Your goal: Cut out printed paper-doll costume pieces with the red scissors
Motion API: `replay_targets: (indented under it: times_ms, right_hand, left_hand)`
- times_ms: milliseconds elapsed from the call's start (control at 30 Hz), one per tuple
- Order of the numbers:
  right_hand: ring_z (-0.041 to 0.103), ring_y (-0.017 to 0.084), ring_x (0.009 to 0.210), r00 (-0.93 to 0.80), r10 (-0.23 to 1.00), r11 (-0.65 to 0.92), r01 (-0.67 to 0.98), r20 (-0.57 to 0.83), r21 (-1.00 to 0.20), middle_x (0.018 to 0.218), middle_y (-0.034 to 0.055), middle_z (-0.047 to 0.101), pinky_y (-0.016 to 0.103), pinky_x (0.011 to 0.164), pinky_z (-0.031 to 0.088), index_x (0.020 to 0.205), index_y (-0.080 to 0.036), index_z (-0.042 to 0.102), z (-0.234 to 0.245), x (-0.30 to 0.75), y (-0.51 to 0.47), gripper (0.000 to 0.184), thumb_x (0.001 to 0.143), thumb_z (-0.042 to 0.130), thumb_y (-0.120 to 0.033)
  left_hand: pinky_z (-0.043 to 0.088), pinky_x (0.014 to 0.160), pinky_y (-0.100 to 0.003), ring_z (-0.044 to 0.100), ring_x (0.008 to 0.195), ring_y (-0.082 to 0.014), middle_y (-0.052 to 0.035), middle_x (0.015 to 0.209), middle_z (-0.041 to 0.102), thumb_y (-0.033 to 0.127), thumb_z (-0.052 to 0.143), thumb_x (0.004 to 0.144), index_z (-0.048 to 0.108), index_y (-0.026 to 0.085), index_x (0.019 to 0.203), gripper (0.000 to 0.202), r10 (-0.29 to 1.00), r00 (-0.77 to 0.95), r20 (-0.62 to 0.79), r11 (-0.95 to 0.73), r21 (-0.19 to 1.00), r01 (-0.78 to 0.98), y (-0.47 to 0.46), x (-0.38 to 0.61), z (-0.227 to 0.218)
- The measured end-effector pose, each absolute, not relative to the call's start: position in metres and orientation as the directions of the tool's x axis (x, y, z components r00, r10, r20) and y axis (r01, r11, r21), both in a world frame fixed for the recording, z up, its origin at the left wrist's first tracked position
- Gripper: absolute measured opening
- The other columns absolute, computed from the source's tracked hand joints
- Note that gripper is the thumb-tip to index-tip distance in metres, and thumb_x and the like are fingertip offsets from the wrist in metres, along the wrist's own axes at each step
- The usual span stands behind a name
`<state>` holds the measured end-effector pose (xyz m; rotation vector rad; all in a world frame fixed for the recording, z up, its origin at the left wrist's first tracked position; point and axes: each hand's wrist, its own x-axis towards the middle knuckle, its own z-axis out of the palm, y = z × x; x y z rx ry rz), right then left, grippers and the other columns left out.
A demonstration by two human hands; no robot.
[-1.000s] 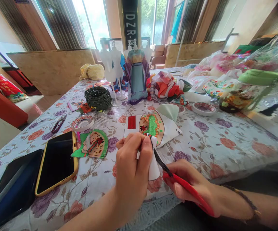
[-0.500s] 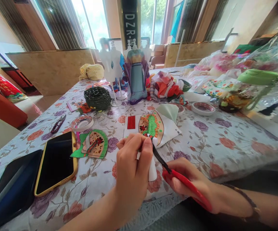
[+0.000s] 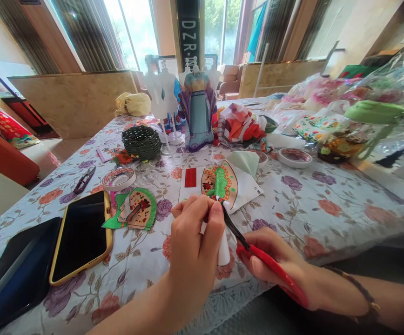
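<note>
My left hand (image 3: 197, 237) pinches a white printed fabric piece (image 3: 242, 190) between thumb and fingers. The fabric bears a green and orange pattern and a red rectangle, and a white curled part hangs below the thumb. In my right hand (image 3: 286, 260) are scissors with red handles (image 3: 275, 272). Their dark blades reach up to the fabric beside my left thumb; the tips are partly hidden there. A cut-out printed piece with a green edge (image 3: 146, 211) lies left of my left hand.
Two phones, one yellow-cased (image 3: 81, 237), the other dark (image 3: 20, 265), lie at the left. Thread snips (image 3: 84, 180), tape rolls (image 3: 295, 157) and a dark woven basket (image 3: 141, 142) are farther back. Behind stand small dress forms (image 3: 163, 93). At right is a green-lidded bottle (image 3: 345, 139).
Both hands stay almost in place. My left hand and the held fabric have shifted very slightly to the right and down; the scissors remain at the fabric.
</note>
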<state>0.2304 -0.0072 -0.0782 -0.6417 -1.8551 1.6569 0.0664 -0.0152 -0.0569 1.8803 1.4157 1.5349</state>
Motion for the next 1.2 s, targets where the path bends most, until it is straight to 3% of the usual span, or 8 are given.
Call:
replay_targets:
  times_ms: [233, 433, 567, 833, 1033, 1200]
  right_hand:
    - [0.027, 0.009, 0.055, -0.702, 0.702, 0.125, -0.042, 0.118, -0.991, 0.064, -0.0041, 0.041, 0.024, 0.052, 0.029, 0.081, -0.016, 0.063, -0.087, 0.232, -0.008, 0.045, 0.094, 0.051, -0.058]
    - [0.033, 0.010, 0.056, -0.709, 0.703, 0.133, 0.047, 0.061, -0.990, 0.066, -0.0016, 0.044, 0.022, 0.047, 0.028, 0.076, -0.016, 0.058, -0.085, 0.233, -0.010, 0.053, 0.092, 0.047, -0.066]
    - [0.028, 0.009, 0.051, -0.710, 0.696, 0.103, -0.043, 0.103, -0.994, 0.063, -0.0042, 0.041, 0.023, 0.046, 0.026, 0.085, -0.016, 0.064, -0.092, 0.235, -0.009, 0.046, 0.093, 0.051, -0.060]
    - [0.029, 0.009, 0.050, -0.719, 0.689, 0.023, -0.102, 0.090, -0.994, 0.060, -0.0059, 0.034, 0.023, 0.047, 0.029, 0.082, -0.015, 0.063, -0.094, 0.234, -0.009, 0.047, 0.091, 0.055, -0.060]
    - [0.030, 0.008, 0.049, -0.712, 0.684, 0.047, -0.171, 0.157, -0.984, 0.059, -0.0061, 0.037, 0.022, 0.045, 0.026, 0.080, -0.016, 0.060, -0.090, 0.230, -0.009, 0.042, 0.093, 0.055, -0.055]
    - [0.035, 0.009, 0.053, -0.717, 0.686, 0.032, -0.138, 0.122, -0.990, 0.063, -0.0040, 0.040, 0.021, 0.044, 0.027, 0.078, -0.016, 0.058, -0.084, 0.229, -0.010, 0.044, 0.094, 0.054, -0.057]
  left_hand:
    - [0.030, 0.060, -0.032, 0.040, 0.058, -0.0121, 0.0049, 0.056, 0.038, 0.016, 0.040, 0.093, 0.034, 0.020, 0.061, 0.034, 0.836, -0.077, 0.543, -0.442, 0.751, 0.491, -0.018, 0.067, -0.056]
    - [0.031, 0.060, -0.032, 0.038, 0.056, -0.0116, 0.0051, 0.055, 0.037, 0.015, 0.040, 0.092, 0.032, 0.020, 0.060, 0.034, 0.832, -0.075, 0.549, -0.450, 0.749, 0.486, -0.020, 0.069, -0.054]
    - [0.030, 0.059, -0.032, 0.037, 0.056, -0.0120, 0.0049, 0.056, 0.037, 0.015, 0.039, 0.093, 0.033, 0.020, 0.061, 0.033, 0.837, -0.078, 0.542, -0.443, 0.754, 0.485, -0.020, 0.068, -0.055]
    - [0.031, 0.061, -0.032, 0.041, 0.059, -0.0122, 0.0051, 0.057, 0.040, 0.015, 0.040, 0.093, 0.036, 0.021, 0.063, 0.031, 0.844, -0.069, 0.532, -0.450, 0.771, 0.450, -0.019, 0.066, -0.056]
    - [0.032, 0.064, -0.032, 0.043, 0.061, -0.0122, 0.0054, 0.058, 0.040, 0.016, 0.041, 0.093, 0.038, 0.021, 0.064, 0.030, 0.845, -0.082, 0.529, -0.445, 0.780, 0.440, -0.018, 0.066, -0.057]
    - [0.033, 0.066, -0.031, 0.042, 0.060, -0.0115, 0.0059, 0.058, 0.039, 0.015, 0.041, 0.093, 0.037, 0.021, 0.064, 0.030, 0.831, -0.091, 0.549, -0.454, 0.764, 0.458, -0.021, 0.068, -0.059]
